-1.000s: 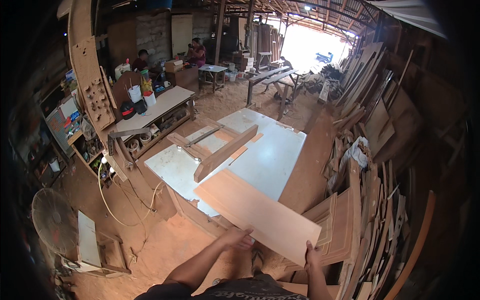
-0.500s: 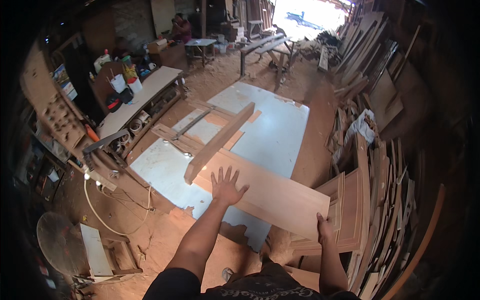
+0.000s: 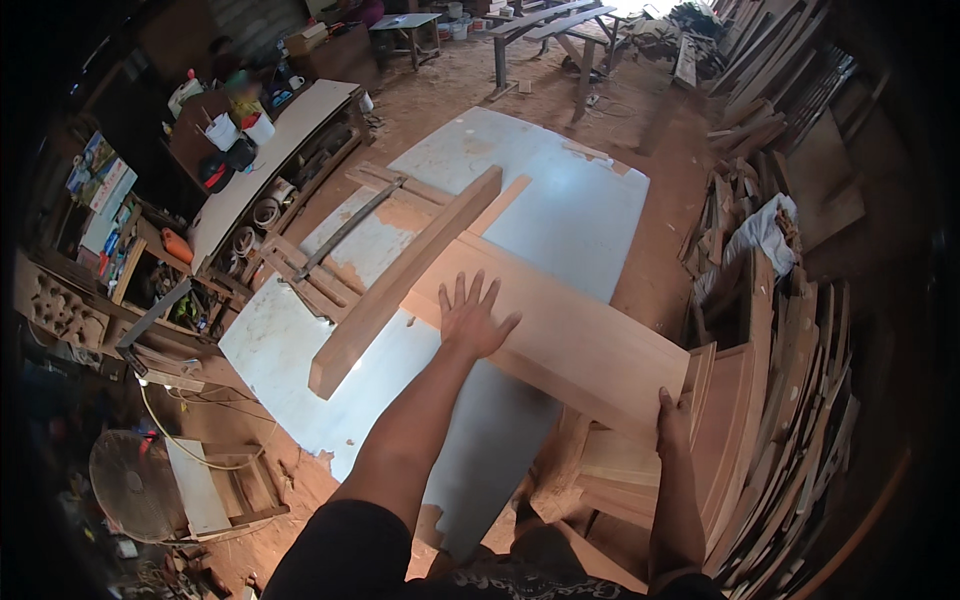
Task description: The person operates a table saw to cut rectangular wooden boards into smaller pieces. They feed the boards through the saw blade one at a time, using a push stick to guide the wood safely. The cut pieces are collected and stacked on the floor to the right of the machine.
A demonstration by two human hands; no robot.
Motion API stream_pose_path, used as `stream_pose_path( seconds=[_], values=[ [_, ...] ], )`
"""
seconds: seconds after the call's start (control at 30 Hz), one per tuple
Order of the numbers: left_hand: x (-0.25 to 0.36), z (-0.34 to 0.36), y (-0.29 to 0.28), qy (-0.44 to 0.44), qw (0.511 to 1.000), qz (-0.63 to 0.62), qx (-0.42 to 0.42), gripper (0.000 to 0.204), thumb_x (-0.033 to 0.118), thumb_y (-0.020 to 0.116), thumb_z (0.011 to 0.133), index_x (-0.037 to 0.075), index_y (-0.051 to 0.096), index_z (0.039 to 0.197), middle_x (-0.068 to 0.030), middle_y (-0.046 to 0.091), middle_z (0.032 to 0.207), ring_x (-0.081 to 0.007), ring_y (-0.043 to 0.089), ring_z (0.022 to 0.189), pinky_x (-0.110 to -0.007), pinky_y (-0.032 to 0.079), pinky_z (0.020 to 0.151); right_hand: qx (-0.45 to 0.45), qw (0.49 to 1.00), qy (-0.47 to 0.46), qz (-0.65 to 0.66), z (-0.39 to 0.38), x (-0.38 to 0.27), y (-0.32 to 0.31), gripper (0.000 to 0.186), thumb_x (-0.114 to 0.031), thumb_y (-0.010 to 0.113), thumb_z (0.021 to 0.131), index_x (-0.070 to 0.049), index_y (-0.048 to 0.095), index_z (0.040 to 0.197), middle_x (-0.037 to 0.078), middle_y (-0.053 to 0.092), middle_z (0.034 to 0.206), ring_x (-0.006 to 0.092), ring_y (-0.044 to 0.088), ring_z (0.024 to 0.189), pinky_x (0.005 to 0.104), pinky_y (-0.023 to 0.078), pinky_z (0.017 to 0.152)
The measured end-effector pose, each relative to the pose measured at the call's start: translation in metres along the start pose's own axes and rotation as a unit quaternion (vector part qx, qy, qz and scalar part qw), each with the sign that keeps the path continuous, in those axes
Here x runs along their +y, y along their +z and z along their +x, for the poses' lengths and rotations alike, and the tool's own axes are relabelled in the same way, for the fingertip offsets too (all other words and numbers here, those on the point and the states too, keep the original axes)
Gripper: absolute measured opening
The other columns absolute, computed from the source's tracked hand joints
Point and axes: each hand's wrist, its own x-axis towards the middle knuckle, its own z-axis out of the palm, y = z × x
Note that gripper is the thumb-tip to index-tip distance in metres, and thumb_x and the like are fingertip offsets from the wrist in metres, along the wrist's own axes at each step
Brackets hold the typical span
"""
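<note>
A wide, flat wooden panel (image 3: 590, 345) stretches from the middle of a white-topped work surface (image 3: 560, 165) out past its right edge. Spread fingers of my left hand (image 3: 470, 325) lie flat on the panel's upper face near its front edge. My right hand (image 3: 674, 422) grips the panel's right end, thumb on top and the other fingers mostly hidden below. Beyond my left hand, a long thick wooden beam (image 3: 405, 285) runs diagonally at the panel's inner end. Behind the beam, a metal bar clamp (image 3: 350, 228) rests across several wooden strips (image 3: 300, 278).
Stacked boards (image 3: 800, 400) lean close on my right, beside framed panels (image 3: 722, 440). A long bench (image 3: 275, 150) with buckets stands at the left. A round fan (image 3: 130, 480) is at lower left, and a trestle bench (image 3: 550, 25) stands far ahead.
My view has tilted down and come closer, so the work surface looks larger. The beam's near end appears farther left. Both hands keep their places on the panel.
</note>
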Motion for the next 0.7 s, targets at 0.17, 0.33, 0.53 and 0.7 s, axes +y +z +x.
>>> stream_pose_path(
  seconds=[0.17, 0.33, 0.53, 0.7],
  values=[
    [0.028, 0.07, 0.007, 0.0, 1.0, 0.009, -0.006, 0.088, 0.076, 0.037, 0.103, 0.024, 0.025, 0.173, -0.0077, 0.016, 0.181, -0.0356, 0.006, 0.167, -0.062, 0.001, 0.133, -0.023, 0.999, -0.021, 0.032, 0.072, -0.025, 0.004, 0.067, -0.03, 0.072, 0.104, 0.015, 0.047, 0.147, 0.028, 0.062, 0.141, 0.0363, 0.063, 0.13, 0.0436, 0.051, 0.11],
    [0.054, 0.075, 0.017, 0.01, 0.999, 0.024, -0.022, 0.089, 0.079, 0.032, 0.103, 0.027, 0.021, 0.174, -0.0042, 0.01, 0.182, -0.0348, 0.003, 0.167, -0.059, -0.002, 0.133, -0.046, 0.996, -0.017, 0.069, 0.079, -0.021, -0.025, 0.066, -0.031, 0.072, 0.104, 0.015, 0.048, 0.146, 0.029, 0.063, 0.14, 0.0361, 0.065, 0.129, 0.0452, 0.054, 0.105],
    [0.07, -0.056, 0.041, 0.069, 0.982, -0.071, 0.164, 0.086, 0.067, 0.045, 0.106, 0.016, 0.026, 0.172, -0.0224, 0.017, 0.178, -0.045, 0.009, 0.165, -0.062, 0.011, 0.13, 0.147, 0.958, -0.247, 0.002, -0.029, -0.006, -0.057, 0.068, -0.038, 0.079, 0.101, 0.011, 0.054, 0.14, 0.022, 0.067, 0.131, 0.0298, 0.068, 0.115, 0.0416, 0.055, 0.101],
    [0.082, -0.185, -0.029, 0.123, 0.868, -0.327, 0.353, 0.07, 0.048, 0.063, 0.104, 0.007, 0.045, 0.159, -0.0325, 0.031, 0.167, -0.0484, 0.028, 0.156, -0.063, 0.022, 0.125, 0.1, 0.9, -0.422, 0.048, -0.09, 0.042, -0.113, 0.071, -0.041, 0.088, 0.093, 0.008, 0.059, 0.136, 0.014, 0.071, 0.118, 0.0249, 0.069, 0.108, 0.0402, 0.058, 0.093]
  ],
)
